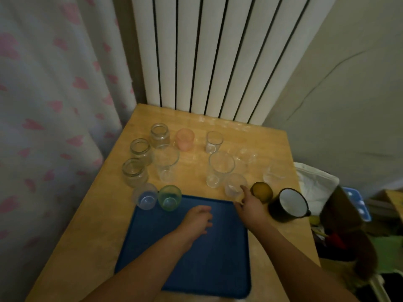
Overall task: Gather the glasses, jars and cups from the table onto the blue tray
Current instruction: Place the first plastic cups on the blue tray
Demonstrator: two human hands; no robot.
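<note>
Glassware sits on the wooden table (91,214) beyond the flat blue plastic tray (218,258), w/ nothing on the tray yet, apparently. Right hand (250,205) reaches past the tray's far right corner, index finger out at the small clear glass cup (234,188), prob. the first pick; fingers spread, holding nothing. Left hand (197,221) hovers over the tray, fingers loosely curled, empty. Amber glass cup (261,191) & dark enamel mug w/ white inside (290,204) crowd the right side; blue (145,198) & green (169,197) tumblers stand at the tray's far left edge.

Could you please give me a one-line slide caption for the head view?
Both hands hover above an empty blue tray, right fingers reaching toward a clear glass among many on the table.
</note>
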